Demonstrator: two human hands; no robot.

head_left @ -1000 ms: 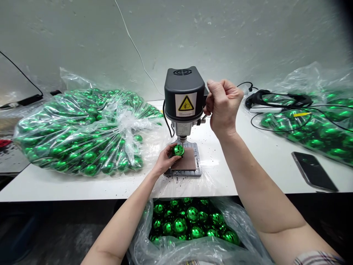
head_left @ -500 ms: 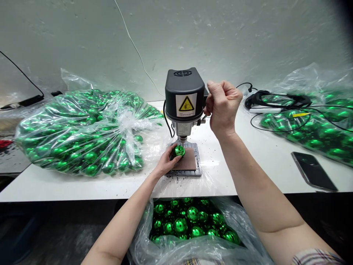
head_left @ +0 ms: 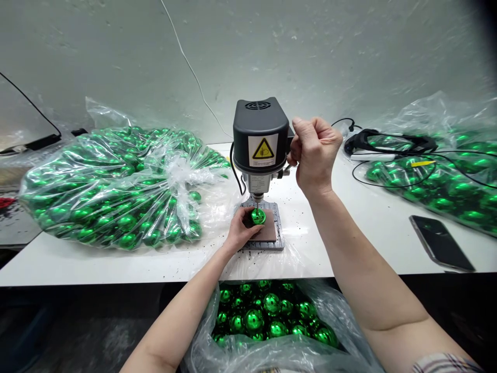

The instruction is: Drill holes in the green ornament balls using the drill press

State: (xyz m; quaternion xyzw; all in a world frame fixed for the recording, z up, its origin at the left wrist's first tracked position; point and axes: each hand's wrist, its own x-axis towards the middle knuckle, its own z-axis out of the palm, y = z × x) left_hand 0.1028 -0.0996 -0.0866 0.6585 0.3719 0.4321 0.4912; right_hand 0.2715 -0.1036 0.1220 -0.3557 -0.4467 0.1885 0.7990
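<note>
Green ball [head_left: 258,217] and left hand [head_left: 241,228] have shifted rightward — the ball pinched in this nearer hand, at the drill bit [head_left: 257,205], below and left of the right hand [head_left: 316,154], a fist whose hold I cannot see.

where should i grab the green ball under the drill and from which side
Probably by the round sides of the green ball, from the left, as the left hand's grip does: the drill bit points down at the ball's top, and it could roll unless pinched from opposite sides.
</note>
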